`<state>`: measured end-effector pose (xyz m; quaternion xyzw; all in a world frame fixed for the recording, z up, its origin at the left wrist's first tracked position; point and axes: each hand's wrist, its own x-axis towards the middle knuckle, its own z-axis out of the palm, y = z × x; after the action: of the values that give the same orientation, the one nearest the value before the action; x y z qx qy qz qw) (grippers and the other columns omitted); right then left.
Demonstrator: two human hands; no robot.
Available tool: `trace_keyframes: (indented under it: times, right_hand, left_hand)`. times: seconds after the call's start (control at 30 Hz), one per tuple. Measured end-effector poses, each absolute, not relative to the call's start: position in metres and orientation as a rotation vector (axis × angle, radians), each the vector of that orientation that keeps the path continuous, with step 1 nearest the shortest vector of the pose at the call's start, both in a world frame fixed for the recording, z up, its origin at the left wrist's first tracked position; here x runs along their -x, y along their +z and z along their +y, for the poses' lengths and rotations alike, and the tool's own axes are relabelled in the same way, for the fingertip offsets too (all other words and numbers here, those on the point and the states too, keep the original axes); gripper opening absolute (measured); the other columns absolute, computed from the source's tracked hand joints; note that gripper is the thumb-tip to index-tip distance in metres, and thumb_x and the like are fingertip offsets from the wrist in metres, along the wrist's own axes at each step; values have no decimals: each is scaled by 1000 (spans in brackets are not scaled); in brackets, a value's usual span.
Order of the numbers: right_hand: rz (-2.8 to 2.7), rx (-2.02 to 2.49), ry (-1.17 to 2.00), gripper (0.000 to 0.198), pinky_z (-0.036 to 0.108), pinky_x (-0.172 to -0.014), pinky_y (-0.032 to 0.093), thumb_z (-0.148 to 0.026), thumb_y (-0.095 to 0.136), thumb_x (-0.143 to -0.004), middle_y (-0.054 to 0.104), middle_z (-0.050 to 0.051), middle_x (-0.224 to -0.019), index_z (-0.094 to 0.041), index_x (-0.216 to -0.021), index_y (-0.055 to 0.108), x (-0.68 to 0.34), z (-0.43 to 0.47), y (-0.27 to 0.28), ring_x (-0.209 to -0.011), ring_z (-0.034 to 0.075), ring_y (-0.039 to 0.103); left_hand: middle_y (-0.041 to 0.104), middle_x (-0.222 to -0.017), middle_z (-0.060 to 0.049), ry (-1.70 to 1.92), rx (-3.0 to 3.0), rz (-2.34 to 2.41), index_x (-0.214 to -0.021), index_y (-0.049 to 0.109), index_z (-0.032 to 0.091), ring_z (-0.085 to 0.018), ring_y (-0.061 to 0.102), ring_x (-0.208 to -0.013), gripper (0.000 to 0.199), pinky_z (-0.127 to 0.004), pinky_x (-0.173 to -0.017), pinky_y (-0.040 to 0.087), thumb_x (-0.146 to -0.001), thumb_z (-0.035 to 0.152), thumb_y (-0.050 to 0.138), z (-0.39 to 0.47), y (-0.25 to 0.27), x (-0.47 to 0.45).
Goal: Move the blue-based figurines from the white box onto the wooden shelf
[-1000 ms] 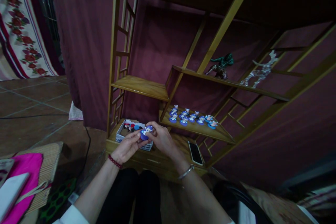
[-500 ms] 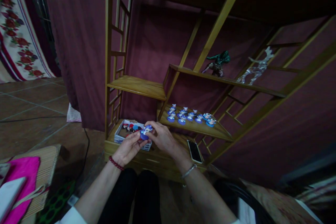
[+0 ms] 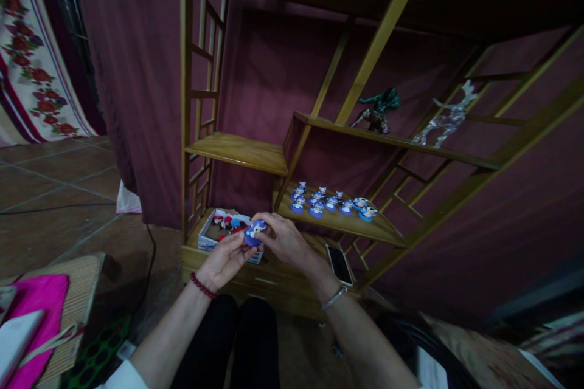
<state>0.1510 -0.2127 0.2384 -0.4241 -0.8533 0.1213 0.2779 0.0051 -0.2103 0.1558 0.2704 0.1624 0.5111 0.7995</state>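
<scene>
A small figurine on a round blue base (image 3: 253, 233) is pinched between both hands in front of a wooden shelf unit (image 3: 237, 152). My left hand (image 3: 223, 260) grips it from below and the left; my right hand (image 3: 285, 241) holds it from the right. Just behind them an open white box (image 3: 208, 239) with several more small figurines stands on the bottom board. Several matching figurines on blue bases (image 3: 331, 202) are lined up on the low shelf to the right.
A phone (image 3: 339, 264) lies flat on the bottom board right of my right hand. A dark green figure (image 3: 378, 110) and a clear glass deer (image 3: 444, 121) stand on the upper shelf. A pink bag (image 3: 34, 307) lies on a woven mat at lower left.
Both hands keep hold of the figurine and shift only slightly. The view has drifted a little, so the shelf sits further left in the frame.
</scene>
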Motion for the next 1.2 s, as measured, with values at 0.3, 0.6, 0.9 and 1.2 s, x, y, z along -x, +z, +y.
trace_keyframes:
  times: [0.3,0.6,0.9,1.2]
  right_hand:
    - [-2290,1113,317,22,26,-75,40,-23,53,-76,59,2,-90,-21,-98,55,-155,-210,235,-80,14,53]
    - [-2241,1133,352,21,23,-71,42,-19,51,-76,61,1,-90,-21,-97,55,-154,-211,237,-73,12,55]
    - [-2221,1153,324,21,22,-69,41,-20,51,-75,61,0,-87,-21,-96,55,-156,-212,234,-72,12,54]
    - [-2180,1230,305,22,22,-68,41,-20,51,-75,60,1,-83,-20,-96,55,-158,-215,232,-70,12,54]
  left_hand:
    - [64,-86,-8,1099,-575,361,-88,61,10,-15,61,-77,15,-27,-76,48,-74,15,57,-212,158,-8]
    - [64,-87,-7,1115,-568,336,-85,61,11,-14,61,-78,14,-26,-75,47,-72,16,59,-211,159,-11]
    - [65,-88,-7,1098,-612,311,-88,61,12,-14,60,-79,16,-28,-79,45,-74,17,58,-212,160,-14]
    - [64,-85,-5,1093,-603,296,-89,61,11,-12,60,-74,19,-23,-72,46,-72,18,61,-213,158,-19]
